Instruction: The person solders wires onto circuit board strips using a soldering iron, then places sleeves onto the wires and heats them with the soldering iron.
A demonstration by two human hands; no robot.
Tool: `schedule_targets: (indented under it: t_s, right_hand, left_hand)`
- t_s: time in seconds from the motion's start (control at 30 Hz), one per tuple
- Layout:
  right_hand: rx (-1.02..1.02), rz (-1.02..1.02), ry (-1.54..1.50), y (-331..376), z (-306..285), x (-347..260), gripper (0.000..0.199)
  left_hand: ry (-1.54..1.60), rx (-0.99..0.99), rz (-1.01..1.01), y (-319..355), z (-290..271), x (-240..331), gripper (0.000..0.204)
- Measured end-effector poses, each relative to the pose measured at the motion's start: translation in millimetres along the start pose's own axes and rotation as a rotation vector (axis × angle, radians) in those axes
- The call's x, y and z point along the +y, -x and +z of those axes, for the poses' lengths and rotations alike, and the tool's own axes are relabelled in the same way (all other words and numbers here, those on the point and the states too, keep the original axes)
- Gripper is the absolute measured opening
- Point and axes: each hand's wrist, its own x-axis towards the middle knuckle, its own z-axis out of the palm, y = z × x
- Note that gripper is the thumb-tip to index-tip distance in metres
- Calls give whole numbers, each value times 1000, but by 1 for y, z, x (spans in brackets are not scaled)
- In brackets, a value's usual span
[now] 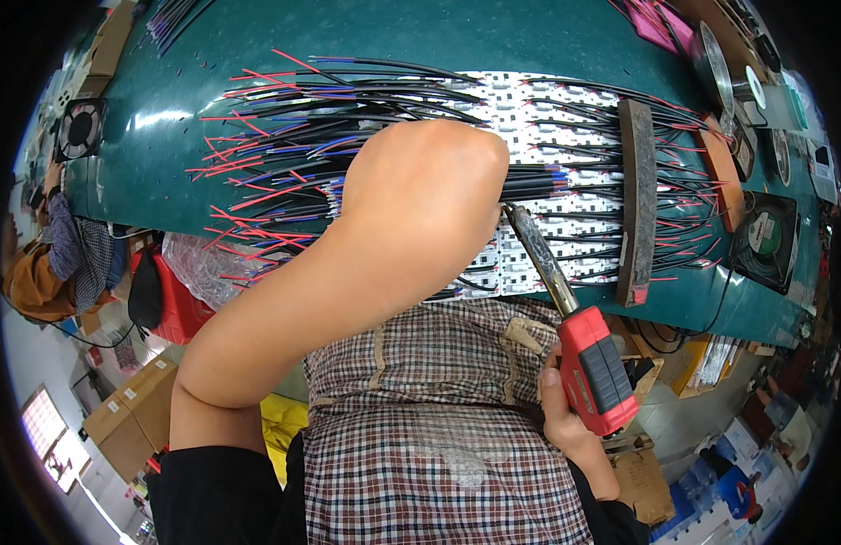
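White rectangular circuit boards (511, 272) are spread beneath the left hand (429, 177), whose fingers' state cannot be told. A red-and-black plastic soldering gun (595, 368) is clasped by the right hand (563, 418), fingers curled; slim black cables (534, 182) are bundled beside the left fingers.

An electronics assembly workshop: across the green workbench (393, 27) lie white circuit boards (504, 102) fringed with black-sheathed wires (411, 94), and a red-handled soldering iron (588, 363) crosses its near edge. A square axial fan (79, 129) stands at the workbench's left end, cardboard boxes (137, 420) to its near left.
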Motion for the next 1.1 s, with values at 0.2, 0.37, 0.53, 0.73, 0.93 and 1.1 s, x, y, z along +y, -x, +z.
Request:
schedule_targets:
  t_s: [0.2, 0.37, 0.53, 0.73, 0.93, 1.1]
  right_hand:
    - [-38, -55, 85, 0, -5, 1, 14]
    - [6, -35, 16, 1, -7, -3, 13]
    - [-8, 16, 11, 2, -13, -6, 12]
    - [3, 23, 6, 4, -14, -4, 13]
    - [-27, -38, 34, 5, -18, -2, 14]
    - [-17, -26, 28, 10, -20, -1, 16]
  left_hand:
    - [-8, 36, 23, 1, 1, 0, 20]
    - [-10, 22, 16, 0, 0, 0, 21]
    - [-13, 5, 9, 0, -1, 0, 22]
    - [120, -23, 17, 0, -10, -2, 27]
    - [107, 178, 70, 9, -10, -6, 25]
    - [75, 412, 56, 15, -33, 10, 17]
